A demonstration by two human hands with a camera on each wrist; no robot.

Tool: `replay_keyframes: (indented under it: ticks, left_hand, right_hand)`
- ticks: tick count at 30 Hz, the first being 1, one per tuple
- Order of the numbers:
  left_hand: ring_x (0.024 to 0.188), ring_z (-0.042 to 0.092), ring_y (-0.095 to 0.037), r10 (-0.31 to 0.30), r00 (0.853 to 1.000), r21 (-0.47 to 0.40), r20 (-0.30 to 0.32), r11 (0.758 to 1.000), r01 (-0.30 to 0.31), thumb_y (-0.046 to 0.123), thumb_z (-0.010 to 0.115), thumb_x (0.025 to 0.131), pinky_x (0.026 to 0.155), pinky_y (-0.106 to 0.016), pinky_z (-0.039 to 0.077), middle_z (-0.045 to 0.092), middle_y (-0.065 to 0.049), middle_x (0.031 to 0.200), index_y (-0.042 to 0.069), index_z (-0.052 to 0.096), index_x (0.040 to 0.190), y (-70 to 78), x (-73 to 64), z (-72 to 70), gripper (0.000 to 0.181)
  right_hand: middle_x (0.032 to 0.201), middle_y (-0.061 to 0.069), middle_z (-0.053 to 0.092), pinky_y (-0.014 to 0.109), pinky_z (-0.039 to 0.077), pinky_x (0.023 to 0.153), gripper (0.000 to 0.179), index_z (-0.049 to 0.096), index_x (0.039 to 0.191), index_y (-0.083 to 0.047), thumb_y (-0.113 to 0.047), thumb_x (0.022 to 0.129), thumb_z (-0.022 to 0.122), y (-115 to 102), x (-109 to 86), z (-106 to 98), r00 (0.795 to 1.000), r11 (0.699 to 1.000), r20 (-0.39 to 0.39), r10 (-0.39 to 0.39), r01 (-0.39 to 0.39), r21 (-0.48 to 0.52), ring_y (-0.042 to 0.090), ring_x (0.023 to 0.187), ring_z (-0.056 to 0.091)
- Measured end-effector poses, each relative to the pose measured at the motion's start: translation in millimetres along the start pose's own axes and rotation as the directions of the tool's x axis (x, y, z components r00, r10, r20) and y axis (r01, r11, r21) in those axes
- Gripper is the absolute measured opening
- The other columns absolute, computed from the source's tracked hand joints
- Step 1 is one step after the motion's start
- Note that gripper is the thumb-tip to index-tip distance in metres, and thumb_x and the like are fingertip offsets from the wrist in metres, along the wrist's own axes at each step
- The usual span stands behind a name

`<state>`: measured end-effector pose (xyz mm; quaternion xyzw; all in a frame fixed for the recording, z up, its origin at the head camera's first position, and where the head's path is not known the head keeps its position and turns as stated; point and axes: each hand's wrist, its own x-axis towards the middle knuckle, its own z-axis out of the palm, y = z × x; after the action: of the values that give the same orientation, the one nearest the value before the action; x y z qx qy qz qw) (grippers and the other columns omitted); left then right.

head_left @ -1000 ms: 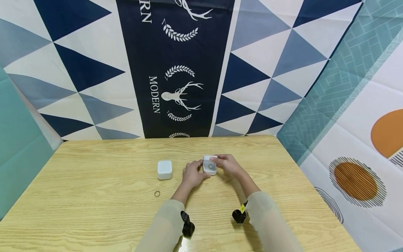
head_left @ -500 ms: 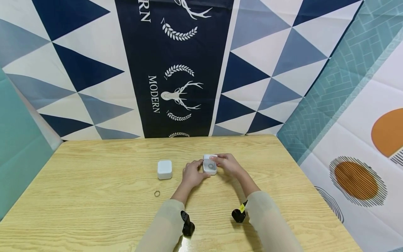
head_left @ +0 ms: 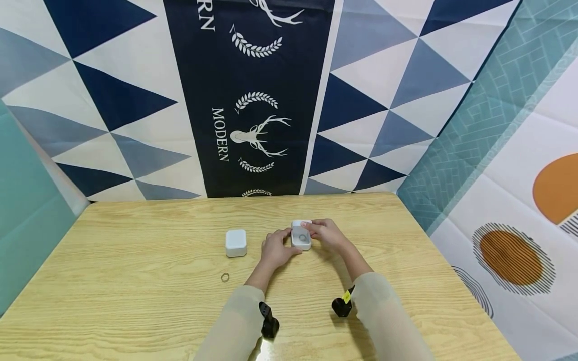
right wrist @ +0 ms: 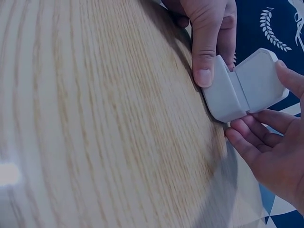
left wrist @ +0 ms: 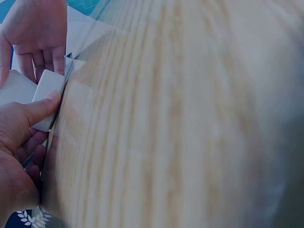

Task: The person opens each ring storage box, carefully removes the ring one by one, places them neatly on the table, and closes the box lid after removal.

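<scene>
A small white ring box (head_left: pixel 301 245) stands on the table with its hinged lid (right wrist: pixel 262 80) raised. Inside it, a ring (head_left: pixel 302 237) shows in the head view. My left hand (head_left: pixel 275 249) grips the base from the left, its thumb lying along the near side. From the right, my right hand (head_left: pixel 328 234) holds the lid, thumb at the lid's edge and fingers by the hinge side. In the left wrist view the box (left wrist: pixel 47 95) is seen from outside, and the ring is hidden.
Left of the hands stands a second white box (head_left: pixel 236 243), its lid down. A loose ring (head_left: pixel 225 277) lies on the wooden table (head_left: pixel 135 281) nearer the front. Patterned cloth (head_left: pixel 253 100) rises behind the table's far edge.
The lid's upper edge has shifted slightly away from me, with the right hand's fingers on it. The left hand and the box base stay put.
</scene>
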<state>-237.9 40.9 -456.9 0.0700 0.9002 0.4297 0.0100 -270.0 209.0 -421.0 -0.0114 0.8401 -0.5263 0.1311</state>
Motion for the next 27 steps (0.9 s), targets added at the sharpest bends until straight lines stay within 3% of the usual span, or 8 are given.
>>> replay_keyframes:
  ticks: [6, 17, 27]
  left_hand:
    - [0.106, 0.051, -0.028, 0.005, 1.0, -0.004, -0.011, 1.0, -0.005, 0.03, 0.079, 0.073, 0.09, -0.042, 0.036, 0.061, -0.01, 0.126, 0.006, 0.055, 0.131, 0.9, -0.8, -0.5, 0.067]
    - [0.109, 0.05, -0.029, 0.006, 1.0, -0.002, 0.005, 1.0, -0.006, 0.031, 0.078, 0.075, 0.091, -0.043, 0.036, 0.058, -0.01, 0.13, 0.007, 0.053, 0.132, 0.6, -0.7, -0.8, 0.067]
    - [0.109, 0.05, -0.029, 0.004, 1.0, -0.006, 0.004, 1.0, -0.004, 0.031, 0.078, 0.074, 0.092, -0.043, 0.035, 0.058, -0.01, 0.13, 0.006, 0.053, 0.132, 0.4, -1.2, -0.1, 0.068]
  right_hand:
    - [0.103, 0.014, 0.065, 0.034, 0.05, 0.092, 0.054, 0.052, 0.125, 0.012, -0.032, 0.093, 0.055, -1.6, -0.2, 0.3, 1.0, 0.999, 0.002, 0.021, -0.021, 0.032, 0.012, 0.085, 0.059]
    - [0.107, 0.018, 0.062, 0.039, 0.047, 0.095, 0.057, 0.048, 0.128, 0.013, -0.032, 0.094, 0.054, -7.4, -3.4, -1.2, 0.999, 0.999, 0.016, 0.044, -0.044, 0.027, 0.018, 0.092, 0.059]
    - [0.1, 0.012, 0.064, 0.033, 0.051, 0.088, 0.056, 0.052, 0.125, 0.011, -0.034, 0.092, 0.056, -4.2, -0.3, -1.5, 0.999, 0.999, -0.003, 0.049, -0.049, -0.004, 0.012, 0.084, 0.058]
